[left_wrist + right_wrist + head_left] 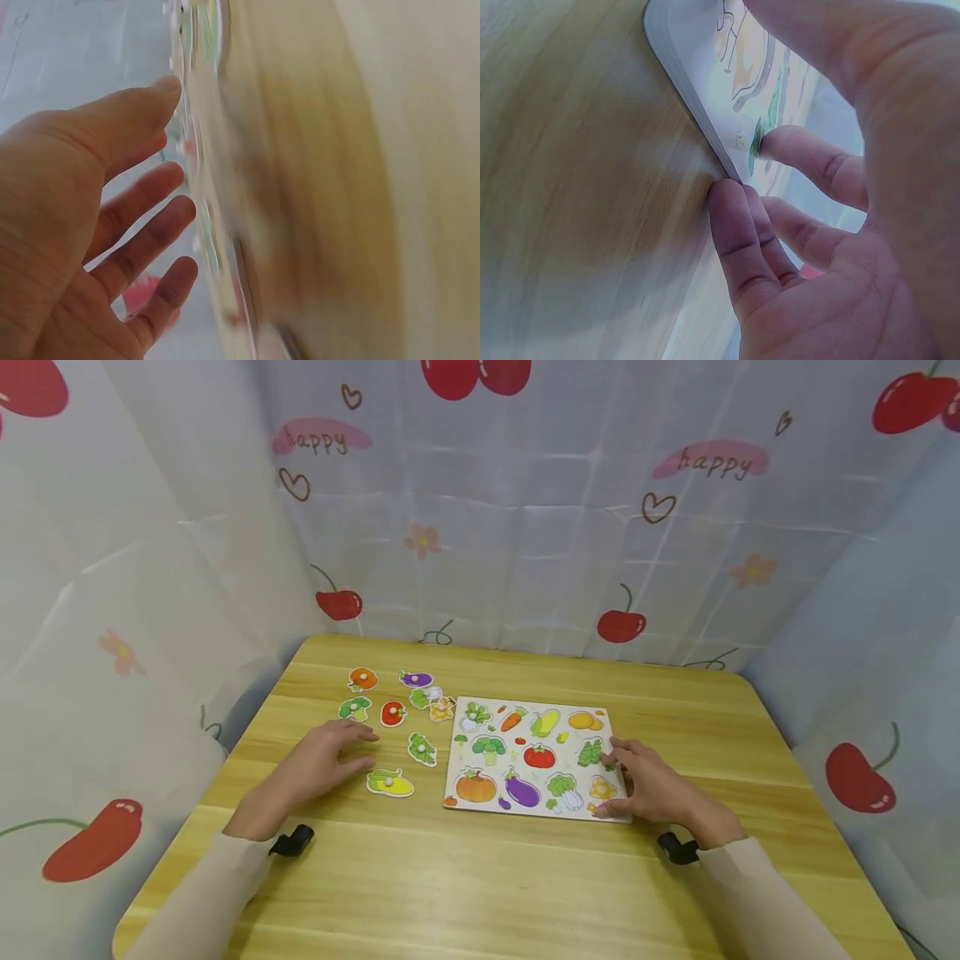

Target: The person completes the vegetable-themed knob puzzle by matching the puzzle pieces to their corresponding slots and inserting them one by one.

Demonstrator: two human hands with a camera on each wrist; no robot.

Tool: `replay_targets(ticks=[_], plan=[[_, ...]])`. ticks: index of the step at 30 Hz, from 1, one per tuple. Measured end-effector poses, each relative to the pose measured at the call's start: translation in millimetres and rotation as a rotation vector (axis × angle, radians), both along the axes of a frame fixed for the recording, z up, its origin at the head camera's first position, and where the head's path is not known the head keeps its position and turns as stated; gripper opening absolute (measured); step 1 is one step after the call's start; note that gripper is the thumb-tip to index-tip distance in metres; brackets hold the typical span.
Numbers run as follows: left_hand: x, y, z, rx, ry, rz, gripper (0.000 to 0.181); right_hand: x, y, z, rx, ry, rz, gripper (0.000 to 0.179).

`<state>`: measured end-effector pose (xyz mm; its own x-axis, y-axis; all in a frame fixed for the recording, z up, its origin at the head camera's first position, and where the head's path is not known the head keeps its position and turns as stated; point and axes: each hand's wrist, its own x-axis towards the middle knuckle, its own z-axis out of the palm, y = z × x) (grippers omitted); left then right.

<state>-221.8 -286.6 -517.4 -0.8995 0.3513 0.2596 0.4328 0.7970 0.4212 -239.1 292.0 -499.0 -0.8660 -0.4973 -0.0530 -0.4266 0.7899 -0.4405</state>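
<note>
My left hand point(317, 764) hovers over the left of the table with its fingers apart, holding nothing; the left wrist view also shows this hand point(112, 195) beside the pieces. Nearest it are a corn piece point(392, 783), a broccoli piece point(355, 708) and a tomato piece point(392, 714). A vegetable puzzle board point(510, 739) lies flat to the right of the pieces. On its right edge rests my right hand point(652, 781), thumb and index finger on top. In the right wrist view, two other fingertips point(731, 199) touch the side of the board point(697, 82).
Further pieces lie left of the board: a pumpkin point(363, 679), an eggplant point(416, 679), a bok choy point(424, 697), a yellow one point(442, 710) and a leafy green one point(422, 750). A printed curtain point(510, 560) surrounds the wooden table point(480, 885) at the back and sides.
</note>
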Motion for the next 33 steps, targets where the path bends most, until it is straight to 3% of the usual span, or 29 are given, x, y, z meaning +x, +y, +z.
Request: replay_targets(ticks=[8, 14, 19, 33], plan=[[19.7, -45.0, 5.8, 0.003, -0.024, 0.106, 0.042, -0.4, 1, 0.4, 0.001, 0.005, 0.003, 0.083], [23.3, -65.0, 8.0, -0.012, 0.014, 0.133, 0.036, 0.5, 3, 1.5, -0.005, 0.0, -0.004, 0.085], [17.8, -69.1, 6.8, -0.012, 0.029, 0.138, 0.026, 1.2, 3, 1.2, -0.004, -0.003, -0.008, 0.085], [7.1, -62.3, 5.8, -0.007, -0.043, 0.217, 0.005, -1.8, -2, -0.9, 0.009, -0.025, -0.006, 0.084]])
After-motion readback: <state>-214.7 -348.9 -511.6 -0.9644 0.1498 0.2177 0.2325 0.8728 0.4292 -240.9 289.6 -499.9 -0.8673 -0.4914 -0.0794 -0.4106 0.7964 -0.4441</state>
